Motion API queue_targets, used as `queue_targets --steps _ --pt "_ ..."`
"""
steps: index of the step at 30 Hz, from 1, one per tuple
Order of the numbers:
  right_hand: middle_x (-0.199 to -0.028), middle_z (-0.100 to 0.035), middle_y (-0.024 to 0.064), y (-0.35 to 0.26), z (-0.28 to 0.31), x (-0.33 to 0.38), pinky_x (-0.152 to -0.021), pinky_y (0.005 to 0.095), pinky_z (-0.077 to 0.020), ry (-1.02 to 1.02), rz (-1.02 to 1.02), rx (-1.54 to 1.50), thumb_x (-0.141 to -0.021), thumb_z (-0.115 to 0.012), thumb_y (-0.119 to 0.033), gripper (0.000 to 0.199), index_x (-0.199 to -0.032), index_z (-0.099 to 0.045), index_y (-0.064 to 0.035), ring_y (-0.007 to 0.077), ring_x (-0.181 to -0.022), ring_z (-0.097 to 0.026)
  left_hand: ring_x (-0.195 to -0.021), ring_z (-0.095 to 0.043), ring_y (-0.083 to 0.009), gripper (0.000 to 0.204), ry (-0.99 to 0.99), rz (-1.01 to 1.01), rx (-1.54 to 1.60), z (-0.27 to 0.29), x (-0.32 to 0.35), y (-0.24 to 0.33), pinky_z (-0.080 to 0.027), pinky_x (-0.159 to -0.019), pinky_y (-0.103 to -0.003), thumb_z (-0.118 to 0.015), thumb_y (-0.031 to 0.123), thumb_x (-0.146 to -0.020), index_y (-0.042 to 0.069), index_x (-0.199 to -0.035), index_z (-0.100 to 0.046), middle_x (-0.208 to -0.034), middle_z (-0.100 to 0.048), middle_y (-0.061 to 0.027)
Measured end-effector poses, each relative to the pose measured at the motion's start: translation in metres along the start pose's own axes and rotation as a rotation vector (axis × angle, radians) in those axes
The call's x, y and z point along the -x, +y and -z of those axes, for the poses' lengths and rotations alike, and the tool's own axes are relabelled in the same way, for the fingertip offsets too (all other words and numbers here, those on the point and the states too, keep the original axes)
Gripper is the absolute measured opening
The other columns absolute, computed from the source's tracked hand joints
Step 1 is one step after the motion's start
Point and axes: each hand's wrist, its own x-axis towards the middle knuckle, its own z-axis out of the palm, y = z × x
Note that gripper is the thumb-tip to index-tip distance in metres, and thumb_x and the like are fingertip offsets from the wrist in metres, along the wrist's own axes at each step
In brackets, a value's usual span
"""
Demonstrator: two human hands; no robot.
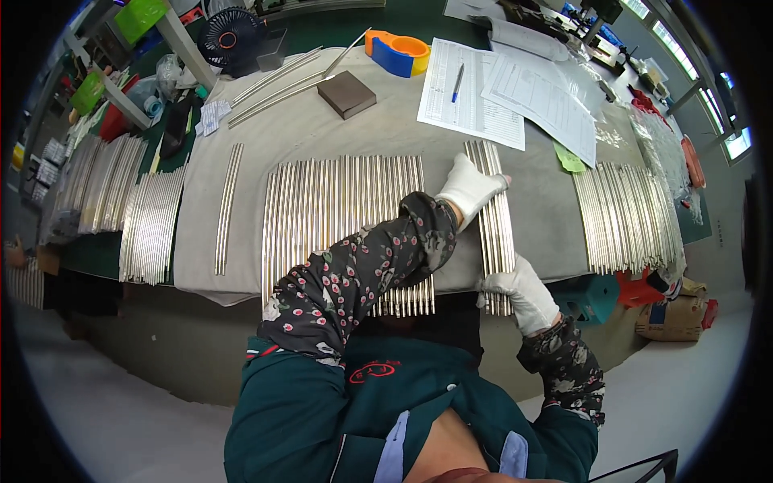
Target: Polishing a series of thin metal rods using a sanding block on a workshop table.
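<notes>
Gripping a small bundle of metal rods [495, 233] w/ both gloved hands, the person has it lying just right of the big row of rods [322, 201], a strip of grey cloth [543, 217] showing btwn the two. L hand [475, 189] is clamped across the bundle's far part, approx. level w/ the big row's far ends; its forearm, in a dark floral sleeve [354, 270], crosses over that row. R hand [523, 294] is closed around the bundle's near end, to the right of the big row's near ends. Both bundle & big row poke a bit past the cloth's front edge. Left of the big row: a few thin rods [229, 209] lying apart, then, farther left, another row of rods [151, 225]. Well right of it, past the bundle, one more row [628, 217]. Beyond the big row, on its far side: a dark brown block [347, 95], some loose rods [278, 105] next to it, & an orange-and-blue tape dispenser [398, 55]. Beyond & to the right of the row, printed sheets [475, 117] w/ a pen [458, 84] on top; far back-left of it, a dark fan [232, 40].
</notes>
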Motion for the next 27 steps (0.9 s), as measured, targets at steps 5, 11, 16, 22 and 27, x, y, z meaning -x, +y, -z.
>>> queue_targets --steps 5,11,16,22,27 --pt "-0.084 -0.059 0.0083 -0.001 -0.001 -0.002 -0.055 0.0282 -0.0537 0.069 -0.082 0.043 -0.072 -0.063 -0.001 0.042 -0.11 -0.046 0.0008 0.0169 -0.061 -0.061 -0.126 -0.041 -0.037 0.065 -0.078 -0.74 -1.145 0.025 0.033 0.011 -0.036 -0.102 -0.046 -0.065 0.041 -0.077 0.002 -0.126 -0.051 -0.133 -0.045 -0.0202" --pt "-0.092 -0.065 0.012 0.013 0.0 -0.012 -0.073 0.0344 -0.0518 0.116 0.239 0.46 -0.072 -0.074 -0.021 0.045 -0.106 -0.055 0.0031 0.0201 -0.082 -0.065 -0.132 -0.035 -0.038 0.052 -0.552 -1.171 -1.1 0.042 0.029 -0.034 -0.02 -0.109 -0.06 -0.04 0.05 -0.09 0.01 -0.122 -0.053 -0.131 -0.046 -0.016" --pt "-0.075 -0.067 0.0145 -0.012 0.018 0.0 -0.065 0.04 -0.0531 0.333 0.349 1.313 -0.079 -0.069 -0.035 0.032 -0.088 -0.064 -0.0042 0.0327 -0.071 -0.066 -0.131 -0.036 -0.0378 0.046 -0.613 -1.121 -1.193 0.04 0.034 -0.029 -0.019 -0.11 -0.06 -0.05 0.043 -0.089 0.009 -0.119 -0.054 -0.129 -0.047 -0.0162" --pt "-0.081 -0.067 0.0114 0.008 0.043 -0.004 -0.067 0.0385 -0.0521 0.497 0.469 1.037 -0.082 -0.066 -0.028 0.027 -0.094 -0.063 -0.004 0.0298 -0.075 -0.066 -0.137 -0.028 -0.0382 0.07 -0.617 -1.106 -1.224 0.018 0.029 -0.033 -0.018 -0.111 -0.058 -0.053 0.055 -0.084 0.005 -0.133 -0.047 -0.142 -0.038 -0.021" --pt "-0.13 -0.049 0.0192 0.011 0.071 -0.015 -0.101 0.0471 -0.0364 0.485 0.839 1.477 -0.083 -0.062 -0.034 0.057 -0.127 -0.047 -0.0007 0.0381 -0.12 -0.046 -0.138 -0.025 -0.0403 0.076 -0.601 -1.145 -1.164 0.015 0.029 -0.037 -0.014 -0.111 -0.06 -0.049 0.06 -0.084 0.005 -0.137 -0.042 -0.147 -0.03 -0.0244"
